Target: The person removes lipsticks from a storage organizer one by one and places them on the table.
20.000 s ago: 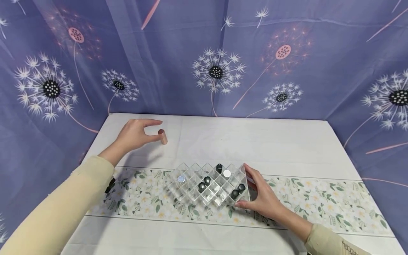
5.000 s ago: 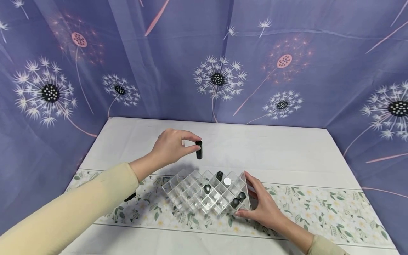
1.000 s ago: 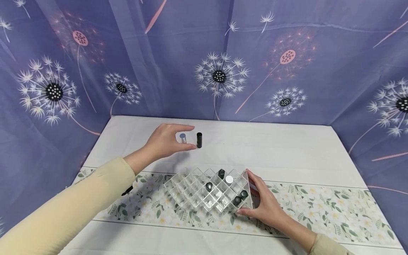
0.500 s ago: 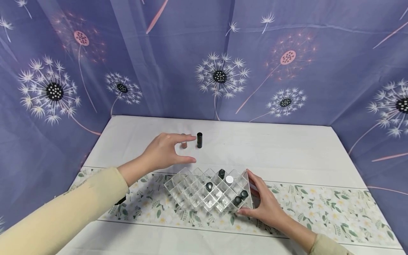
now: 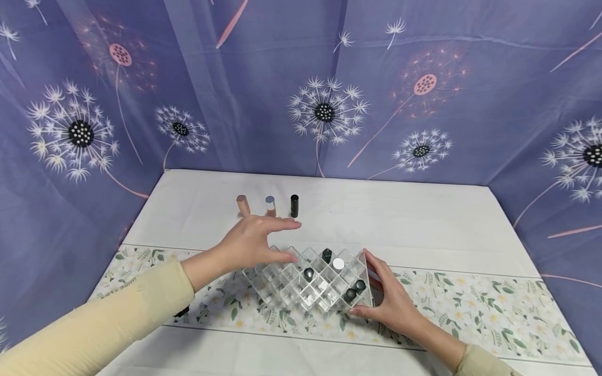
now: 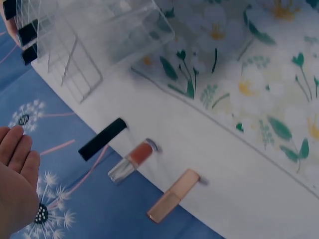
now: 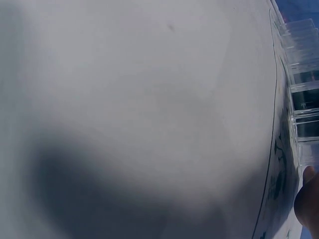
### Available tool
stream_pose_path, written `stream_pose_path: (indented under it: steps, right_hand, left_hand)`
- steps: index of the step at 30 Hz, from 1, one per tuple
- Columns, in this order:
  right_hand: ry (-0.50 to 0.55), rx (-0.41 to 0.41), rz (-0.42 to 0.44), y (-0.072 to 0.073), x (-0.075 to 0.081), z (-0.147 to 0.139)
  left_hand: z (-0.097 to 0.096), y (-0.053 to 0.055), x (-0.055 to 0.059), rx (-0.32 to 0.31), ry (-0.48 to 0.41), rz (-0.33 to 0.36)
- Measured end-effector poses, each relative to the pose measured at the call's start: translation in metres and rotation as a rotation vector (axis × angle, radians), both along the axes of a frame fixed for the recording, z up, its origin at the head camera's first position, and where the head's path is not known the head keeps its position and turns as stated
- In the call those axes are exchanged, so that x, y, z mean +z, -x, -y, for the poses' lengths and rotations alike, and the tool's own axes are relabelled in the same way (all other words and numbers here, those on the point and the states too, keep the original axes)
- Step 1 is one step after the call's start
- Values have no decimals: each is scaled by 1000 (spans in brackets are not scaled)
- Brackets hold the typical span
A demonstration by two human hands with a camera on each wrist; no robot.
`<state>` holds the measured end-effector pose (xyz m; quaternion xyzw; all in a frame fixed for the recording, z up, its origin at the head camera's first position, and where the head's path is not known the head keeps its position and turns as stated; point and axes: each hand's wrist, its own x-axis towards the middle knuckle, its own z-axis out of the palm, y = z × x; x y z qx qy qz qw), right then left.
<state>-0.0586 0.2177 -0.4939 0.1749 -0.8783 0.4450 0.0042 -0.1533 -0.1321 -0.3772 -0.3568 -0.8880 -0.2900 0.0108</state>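
My left hand [image 5: 256,243], thumb and fingers spread apart with nothing between them, hovers over the left part of a clear lipstick organizer [image 5: 287,287]. The organizer has diamond-shaped compartments; a few black-capped tubes and one white-topped tube [image 5: 338,264] stand in it. My right hand [image 5: 392,300] grips its right end between thumb and fingers. Behind the left hand three tubes stand in a row on the table: a rose-gold lipstick [image 6: 174,195], a lip gloss with a silver top and an orange-red part [image 6: 133,159], and a black lipstick [image 5: 294,206].
The table [image 5: 400,219] has a white cover with a floral band [image 5: 470,308] across it. Purple dandelion-print cloth [image 5: 263,104] hangs behind and at both sides. A small black object [image 5: 182,312] shows by the left sleeve.
The silver-topped gloss and a black lipstick have come out of the organizer and stand beside the rose-gold one. My left hand has let go and moved back over the organizer; the right stays.
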Motion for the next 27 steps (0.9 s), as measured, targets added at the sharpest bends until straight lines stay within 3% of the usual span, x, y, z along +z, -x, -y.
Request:
stream_pose_path:
  steps: [4,11,27]
  right_hand:
    - [-2,0,-7,0,-1,0]
    - [9,-2,3,0,-1,0]
    - [33,3,6,1,0,1]
  left_hand:
    - [-4,-5,-5,-21,5,66]
    - [-11,-11,-14,-58,39,95]
    - [-20,-15,-31,-185,60,15]
